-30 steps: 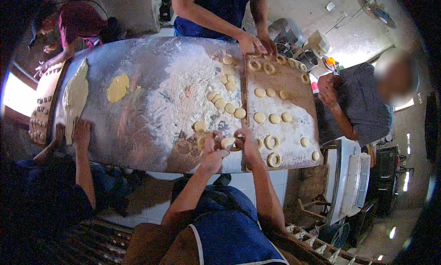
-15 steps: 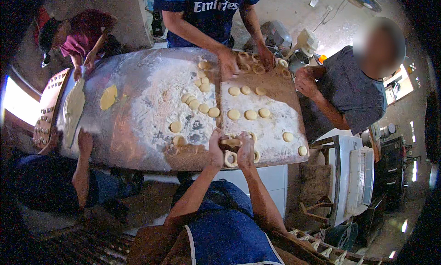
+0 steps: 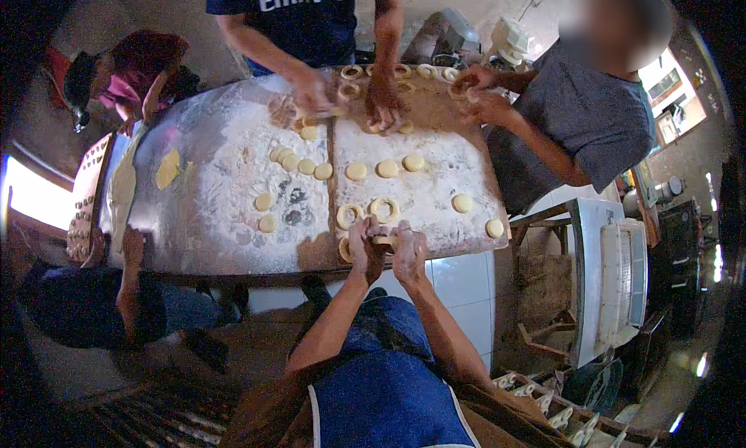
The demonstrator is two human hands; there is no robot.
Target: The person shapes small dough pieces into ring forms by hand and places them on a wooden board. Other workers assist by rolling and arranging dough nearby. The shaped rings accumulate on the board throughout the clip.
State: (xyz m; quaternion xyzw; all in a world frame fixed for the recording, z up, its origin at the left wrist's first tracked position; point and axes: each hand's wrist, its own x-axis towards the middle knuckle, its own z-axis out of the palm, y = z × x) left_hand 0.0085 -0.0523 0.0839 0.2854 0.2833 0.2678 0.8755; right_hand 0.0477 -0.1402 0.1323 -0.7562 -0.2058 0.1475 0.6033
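Observation:
My left hand [image 3: 364,251] and my right hand [image 3: 409,251] are close together over the near edge of the floured board. Between their fingertips they pinch a pale dough ring [image 3: 384,240], partly covered by the fingers. Just beyond the hands, one dough ring [image 3: 350,216] and a second dough ring [image 3: 383,209] lie flat on the board. Another ring [image 3: 344,250] shows partly beside my left hand. Round dough discs sit farther off, among them a disc [image 3: 387,168] in the middle row and a disc [image 3: 461,203] to the right.
Across the table, a co-worker's hand [image 3: 384,106] reaches over dough pieces. At right, another person's hands [image 3: 475,90] hold a ring. Flour covers the metal table [image 3: 210,215]; a dough sheet [image 3: 124,188] lies far left, beside a tray of small pieces [image 3: 88,184]. A white cabinet [image 3: 594,292] stands right.
The view has shifted, so the board appears farther left and higher. A ring now lies beyond my left hand, and my hands have drawn nearer the edge. The right-hand co-worker's hands reach farther in.

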